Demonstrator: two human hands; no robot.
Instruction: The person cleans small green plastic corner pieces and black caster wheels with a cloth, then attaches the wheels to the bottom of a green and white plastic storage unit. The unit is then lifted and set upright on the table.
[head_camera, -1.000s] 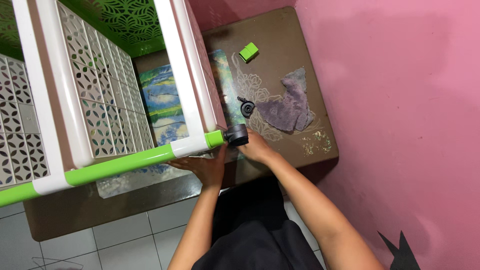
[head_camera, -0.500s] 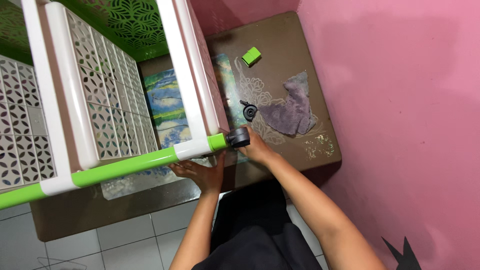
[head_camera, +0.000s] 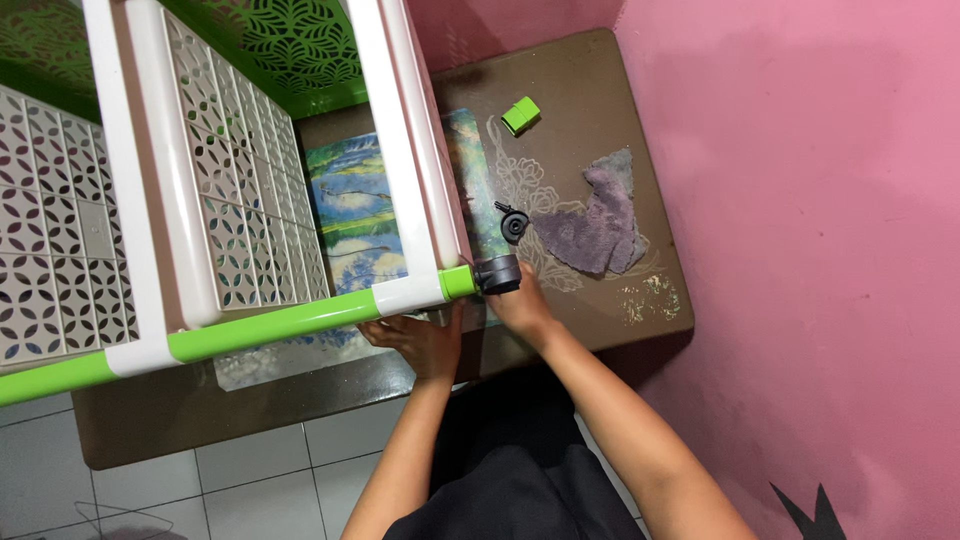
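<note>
A white and green plastic rack (head_camera: 230, 200) lies tipped over a brown table (head_camera: 600, 60). Its green pole (head_camera: 270, 328) runs along the near side through a white corner joint (head_camera: 405, 296). A black caster wheel (head_camera: 497, 273) sits on the pole's right end. My right hand (head_camera: 522, 308) grips that caster from below. My left hand (head_camera: 418, 342) holds the rack at the white joint, fingers curled under the pole. A second black caster (head_camera: 513, 222) lies loose on the table just beyond.
A small green block (head_camera: 520, 115) and a grey-purple cloth (head_camera: 600, 215) lie on the table to the right. A colourful printed mat (head_camera: 350, 210) shows under the rack. A pink wall (head_camera: 820, 250) stands close on the right, with white floor tiles (head_camera: 260, 490) below.
</note>
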